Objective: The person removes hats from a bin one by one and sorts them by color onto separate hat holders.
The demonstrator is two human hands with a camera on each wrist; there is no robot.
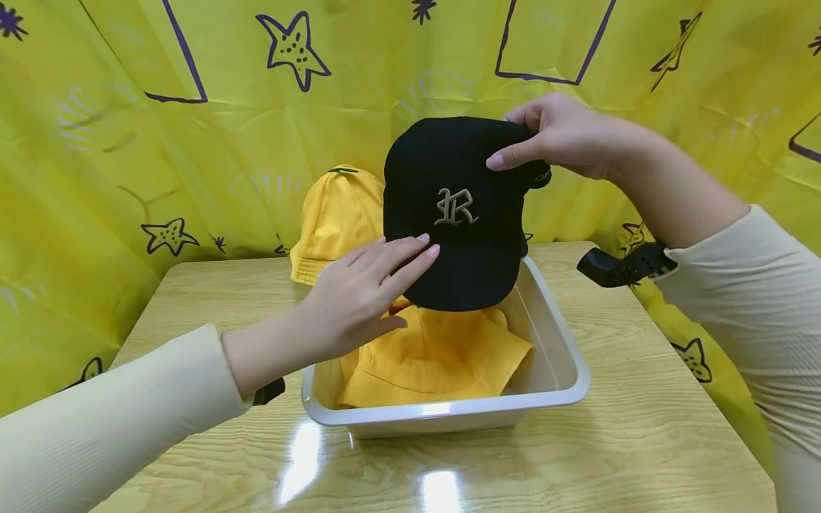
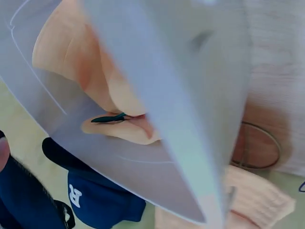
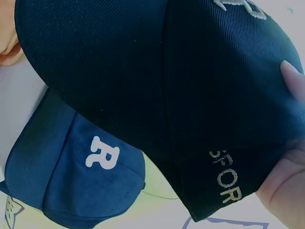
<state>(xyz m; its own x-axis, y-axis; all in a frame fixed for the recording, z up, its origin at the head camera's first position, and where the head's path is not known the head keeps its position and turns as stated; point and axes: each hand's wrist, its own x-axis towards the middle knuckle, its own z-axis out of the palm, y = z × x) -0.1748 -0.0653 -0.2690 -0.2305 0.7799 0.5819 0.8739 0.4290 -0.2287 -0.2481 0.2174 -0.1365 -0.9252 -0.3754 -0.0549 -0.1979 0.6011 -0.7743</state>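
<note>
My right hand [image 1: 567, 139] pinches the crown of a black baseball cap [image 1: 449, 171] at its upper right, thumb on the front panel. The cap is held up over a pale plastic basin [image 1: 567, 356], brim toward me, with a stitched gothic R. Side lettering on the cap [image 3: 200, 119] appears in the right wrist view. My left hand [image 1: 355, 303] reaches across the basin, fingers extended, fingertips at the cap's lower left by the brim. Yellow brimmed hats [image 1: 436, 349] lie inside the basin, below the black cap.
Behind the basin sits a navy cap with a white R [image 3: 90, 167], mostly hidden in the head view. Another yellow hat [image 1: 340, 214] stands at the back left. The wooden table [image 1: 641, 427] ends at a yellow patterned curtain [image 1: 224, 157].
</note>
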